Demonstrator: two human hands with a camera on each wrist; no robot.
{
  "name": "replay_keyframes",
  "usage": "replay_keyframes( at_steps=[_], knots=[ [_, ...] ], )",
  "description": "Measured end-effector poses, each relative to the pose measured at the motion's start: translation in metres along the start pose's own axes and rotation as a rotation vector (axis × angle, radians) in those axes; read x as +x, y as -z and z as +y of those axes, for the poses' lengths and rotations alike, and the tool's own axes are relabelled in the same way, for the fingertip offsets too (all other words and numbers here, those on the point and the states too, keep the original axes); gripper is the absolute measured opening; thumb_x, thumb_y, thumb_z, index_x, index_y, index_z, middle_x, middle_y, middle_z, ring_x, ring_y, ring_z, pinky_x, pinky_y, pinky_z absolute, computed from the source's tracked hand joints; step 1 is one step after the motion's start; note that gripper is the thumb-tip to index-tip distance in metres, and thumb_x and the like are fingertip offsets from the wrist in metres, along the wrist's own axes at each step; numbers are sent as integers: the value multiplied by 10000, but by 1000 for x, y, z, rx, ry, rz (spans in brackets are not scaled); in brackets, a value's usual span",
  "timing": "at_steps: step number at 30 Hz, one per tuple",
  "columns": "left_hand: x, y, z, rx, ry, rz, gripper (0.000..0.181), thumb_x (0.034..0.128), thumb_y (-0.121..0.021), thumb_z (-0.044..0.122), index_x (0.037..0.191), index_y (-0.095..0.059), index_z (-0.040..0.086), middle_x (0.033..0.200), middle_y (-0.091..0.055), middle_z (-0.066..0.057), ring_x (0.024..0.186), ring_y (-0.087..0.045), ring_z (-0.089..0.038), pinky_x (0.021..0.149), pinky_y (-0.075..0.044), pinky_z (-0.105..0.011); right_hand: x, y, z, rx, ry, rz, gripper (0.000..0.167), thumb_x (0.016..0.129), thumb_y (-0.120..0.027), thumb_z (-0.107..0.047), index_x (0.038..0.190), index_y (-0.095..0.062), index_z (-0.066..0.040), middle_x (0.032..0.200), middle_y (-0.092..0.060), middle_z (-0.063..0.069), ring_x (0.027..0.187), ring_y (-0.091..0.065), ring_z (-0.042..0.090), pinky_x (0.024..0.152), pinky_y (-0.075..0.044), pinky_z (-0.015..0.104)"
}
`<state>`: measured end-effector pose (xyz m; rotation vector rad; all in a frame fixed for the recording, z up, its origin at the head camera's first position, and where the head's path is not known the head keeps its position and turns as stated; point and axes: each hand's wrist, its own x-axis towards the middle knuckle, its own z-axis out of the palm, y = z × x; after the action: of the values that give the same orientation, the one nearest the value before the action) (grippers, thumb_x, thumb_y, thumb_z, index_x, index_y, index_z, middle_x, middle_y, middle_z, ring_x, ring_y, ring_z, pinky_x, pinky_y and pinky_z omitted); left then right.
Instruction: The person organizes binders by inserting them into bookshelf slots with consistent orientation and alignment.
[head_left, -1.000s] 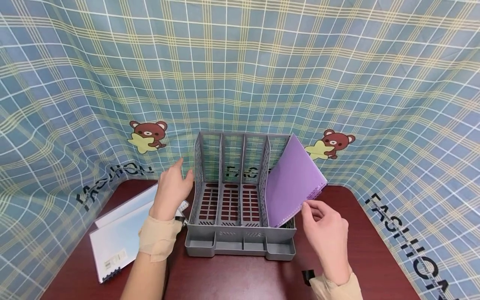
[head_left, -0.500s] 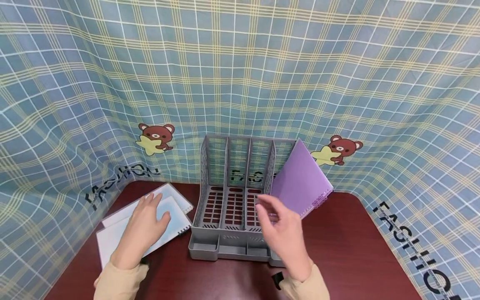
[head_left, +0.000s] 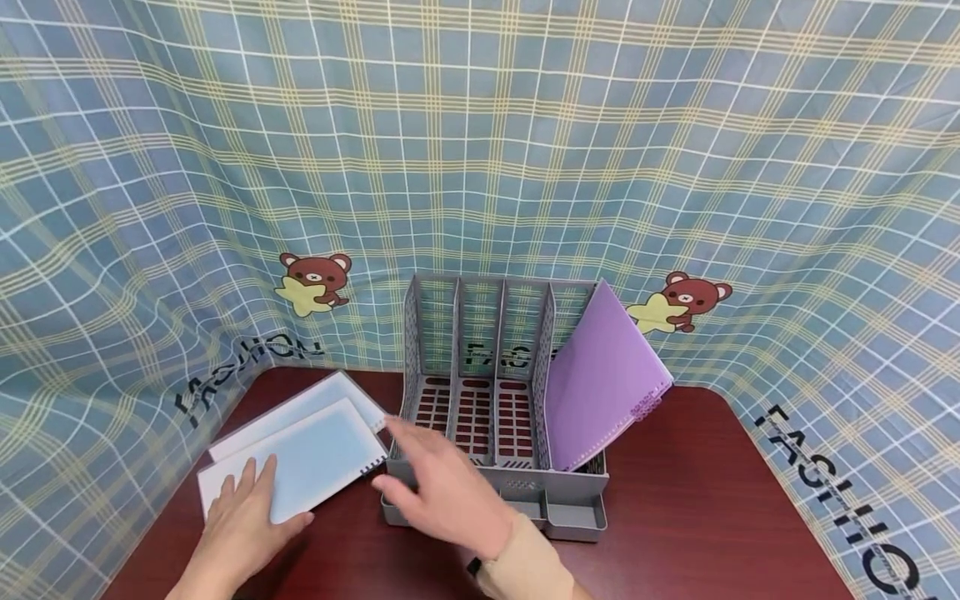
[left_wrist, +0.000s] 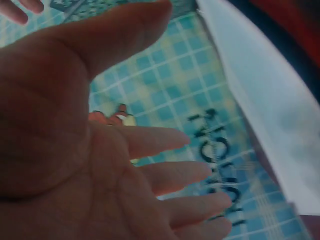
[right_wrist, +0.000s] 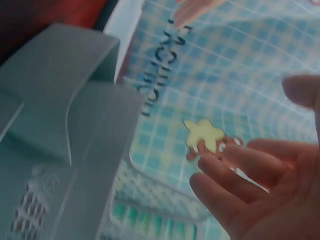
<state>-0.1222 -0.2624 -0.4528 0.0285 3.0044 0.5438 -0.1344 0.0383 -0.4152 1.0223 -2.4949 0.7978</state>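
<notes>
Two pale blue spiral notebooks lie overlapped at the left: the front notebook (head_left: 322,458) and, partly covered by it, the rear notebook (head_left: 300,404). My left hand (head_left: 243,521) is at the front notebook's near-left part with fingers spread; contact is unclear. In the left wrist view that hand (left_wrist: 100,150) holds nothing beside the notebook's white surface (left_wrist: 270,90). My right hand (head_left: 446,492) hovers before the left front of the grey file rack (head_left: 517,479), fingers extended and holding nothing. A purple spiral notebook (head_left: 607,383) leans rightward in the rack's rightmost compartment.
Low open trays (head_left: 573,517) run along the rack's front. Dark red table (head_left: 675,517) extends on the right. A plaid curtain (head_left: 480,150) with printed bears encloses the back and sides.
My right hand has left the purple notebook's edge and crossed leftward past the rack's front. My left hand has moved down and left, from beside the rack to the blue notebooks.
</notes>
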Motion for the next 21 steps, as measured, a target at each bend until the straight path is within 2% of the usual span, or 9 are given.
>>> replay_keyframes(
  at_steps=[4,7,12,17,21],
  knots=[
    [3,-3,-17,37,26,-32,1079,815,-848,457,1518,-316,-166,1481,-233,-533,1308,-175,-795,1033,-240,-830,15,-29,-9,-47,38,-156,732,1058,-524,-507,1607,-356,-54,1605,-444,118,1475,-440,251,1170,-399,360],
    [6,-6,-25,40,35,-75,1042,801,-866,390,1506,-341,-169,1480,-233,-534,1315,-172,-788,1027,-246,-829,23,-49,-14,-73,42,-236,717,1063,-514,-493,1616,-342,-71,1627,-413,104,1509,-386,238,1189,-362,320],
    [4,-15,-29,21,28,-127,956,795,-866,269,1502,-380,-151,1496,-247,-514,1336,-185,-765,1021,-255,-831,27,-75,-20,-143,53,-302,672,1038,-580,-380,1593,-383,-57,1604,-442,113,1491,-417,258,1199,-335,293],
    [1,-19,-32,13,37,-131,910,801,-839,187,1503,-374,-158,1505,-244,-505,1341,-177,-767,1030,-248,-830,33,-97,-22,-226,81,-340,659,1007,-615,-326,1572,-417,-49,1581,-472,114,1475,-440,245,1200,-328,281],
    [0,-21,-36,0,58,-121,943,793,-813,120,1514,-292,-192,1517,-203,-500,1334,-142,-782,1046,-208,-837,40,-111,-23,-309,79,-388,678,983,-630,-328,1577,-421,-78,1587,-467,88,1478,-433,245,1182,-366,297]
  ],
)
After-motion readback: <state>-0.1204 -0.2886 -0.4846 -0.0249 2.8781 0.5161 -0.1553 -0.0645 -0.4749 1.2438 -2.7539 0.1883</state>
